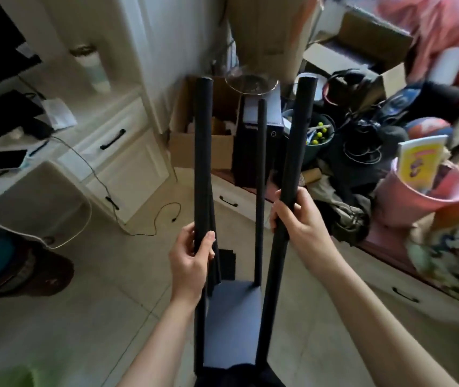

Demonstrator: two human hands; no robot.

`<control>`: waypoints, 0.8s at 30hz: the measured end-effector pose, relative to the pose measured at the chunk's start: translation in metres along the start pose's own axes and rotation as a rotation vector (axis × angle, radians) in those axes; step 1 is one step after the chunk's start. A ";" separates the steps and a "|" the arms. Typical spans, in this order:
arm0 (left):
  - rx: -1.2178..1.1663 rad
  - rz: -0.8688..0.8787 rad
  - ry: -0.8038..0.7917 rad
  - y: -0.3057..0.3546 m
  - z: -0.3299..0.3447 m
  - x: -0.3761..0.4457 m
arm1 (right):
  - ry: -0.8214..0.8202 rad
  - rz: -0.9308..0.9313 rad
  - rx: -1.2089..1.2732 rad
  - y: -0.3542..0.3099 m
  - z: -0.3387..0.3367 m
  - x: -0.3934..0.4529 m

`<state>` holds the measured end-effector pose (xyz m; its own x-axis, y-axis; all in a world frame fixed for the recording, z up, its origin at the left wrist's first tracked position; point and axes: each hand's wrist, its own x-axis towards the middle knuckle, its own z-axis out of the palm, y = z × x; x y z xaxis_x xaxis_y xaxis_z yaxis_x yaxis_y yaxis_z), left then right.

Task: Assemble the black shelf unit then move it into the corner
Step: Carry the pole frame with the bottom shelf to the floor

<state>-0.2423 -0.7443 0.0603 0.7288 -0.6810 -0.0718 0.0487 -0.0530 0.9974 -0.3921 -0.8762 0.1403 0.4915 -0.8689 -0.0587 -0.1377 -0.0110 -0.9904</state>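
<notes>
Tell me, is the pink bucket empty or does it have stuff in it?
It has stuff in it. A yellow book sticks up out of the pink bucket.

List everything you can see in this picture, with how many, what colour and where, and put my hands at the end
shelf posts: three clearly seen, black, upright at centre; a fourth may hide behind the left one
shelf panel: one, dark, low between the posts
cabinet drawers: several, cream with black handles, left and along the right
cable: one, black, on the tile floor at left
cardboard box: one, brown, behind the posts
pink bucket: one, right, holding a yellow book
clutter pile: mixed, mostly dark, right of the posts
left hand: one, grips the left post
right hand: one, grips the right post
</notes>
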 end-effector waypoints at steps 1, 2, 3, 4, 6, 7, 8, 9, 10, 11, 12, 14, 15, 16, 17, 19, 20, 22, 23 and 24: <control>0.006 -0.023 -0.043 -0.004 0.003 0.005 | 0.018 0.027 -0.012 0.007 -0.002 -0.005; 0.009 -0.034 -0.082 -0.007 0.006 0.011 | 0.034 0.053 -0.017 0.015 -0.004 -0.011; 0.012 -0.038 -0.122 -0.010 0.011 0.016 | 0.050 0.079 -0.020 0.023 -0.005 -0.016; 0.019 -0.043 -0.167 -0.012 0.015 0.021 | 0.066 0.104 -0.030 0.031 -0.008 -0.022; 0.046 -0.060 -0.260 -0.015 0.026 0.026 | 0.098 0.143 -0.073 0.046 -0.015 -0.033; 0.063 -0.071 -0.304 -0.017 0.031 0.028 | 0.113 0.162 -0.099 0.052 -0.020 -0.038; 0.077 -0.083 -0.345 -0.019 0.037 0.028 | 0.129 0.179 -0.124 0.058 -0.026 -0.043; 0.085 -0.097 -0.388 -0.021 0.042 0.027 | 0.144 0.194 -0.146 0.062 -0.032 -0.048; 0.093 -0.114 -0.437 -0.023 0.048 0.026 | 0.160 0.208 -0.166 0.067 -0.038 -0.053; 0.102 -0.135 -0.488 -0.025 0.054 0.024 | 0.176 0.225 -0.185 0.071 -0.046 -0.057; 0.117 -0.155 -0.534 -0.028 0.060 0.022 | 0.188 0.244 -0.202 0.076 -0.054 -0.062; 0.170 -0.158 -0.621 -0.033 0.073 0.019 | 0.203 0.284 -0.217 0.086 -0.072 -0.071; 0.202 -0.146 -0.665 -0.035 0.079 0.017 | 0.208 0.301 -0.219 0.092 -0.080 -0.076; 0.231 -0.133 -0.706 -0.038 0.086 0.016 | 0.212 0.314 -0.221 0.098 -0.088 -0.081; 0.255 -0.123 -0.743 -0.041 0.093 0.014 | 0.217 0.324 -0.222 0.103 -0.096 -0.085; 0.323 -0.112 -0.812 -0.050 0.106 0.009 | 0.235 0.342 -0.226 0.114 -0.113 -0.092; 0.369 -0.116 -0.849 -0.055 0.113 0.006 | 0.245 0.348 -0.231 0.120 -0.121 -0.094; 0.433 -0.143 -0.901 -0.068 0.126 -0.003 | 0.254 0.357 -0.246 0.133 -0.140 -0.097; 0.446 -0.153 -0.911 -0.075 0.133 -0.007 | 0.252 0.367 -0.256 0.140 -0.148 -0.099; 0.459 -0.160 -0.915 -0.083 0.140 -0.012 | 0.251 0.382 -0.261 0.148 -0.155 -0.102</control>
<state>-0.3504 -0.8343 -0.0221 -0.0704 -0.9257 -0.3716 -0.3060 -0.3346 0.8913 -0.5960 -0.8664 0.0190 0.1478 -0.9264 -0.3464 -0.4921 0.2350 -0.8383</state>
